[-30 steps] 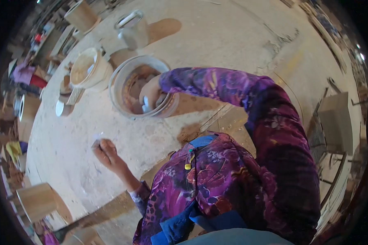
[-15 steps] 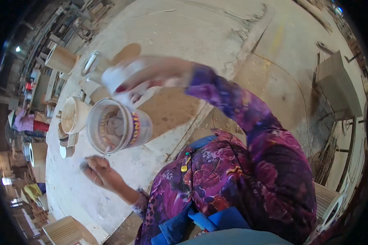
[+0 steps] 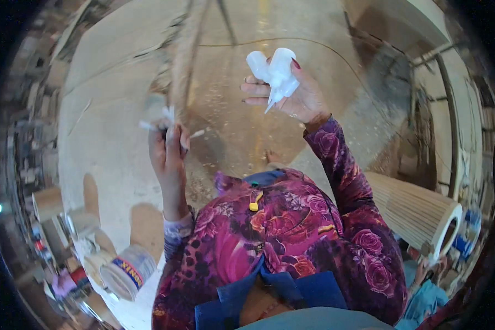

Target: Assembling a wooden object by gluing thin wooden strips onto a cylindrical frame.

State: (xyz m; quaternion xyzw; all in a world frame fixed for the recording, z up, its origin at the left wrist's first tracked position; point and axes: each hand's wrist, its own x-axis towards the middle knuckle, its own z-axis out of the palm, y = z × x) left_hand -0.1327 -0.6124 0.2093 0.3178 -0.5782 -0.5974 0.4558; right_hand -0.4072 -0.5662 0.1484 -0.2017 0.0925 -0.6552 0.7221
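My right hand [image 3: 307,100] is raised ahead of me, holding small white plastic bottles [image 3: 282,65] against the palm and fingers. A thin pointed nozzle [image 3: 270,104] sticks out below them. To its left, my left hand [image 3: 171,149] has its fingers closed around something with thin white ends [image 3: 170,114] poking out at several sides. Motion blur hides what kind of thing that is. A see-through plastic bucket [image 3: 127,273] with a blue and yellow label stands on the pale work surface at the lower left, apart from both hands.
A ribbed cylinder [image 3: 410,212] lies at the right, close to my right arm. Beyond it, a person in teal [image 3: 426,302] is partly visible. A cable [image 3: 335,54] curves across the dusty floor. More tubs and cylinders stand at the left edge.
My view has swung right, so the bucket now sits at the lower left. Both hands have come away from it; my right hand moved right with the white bottles.
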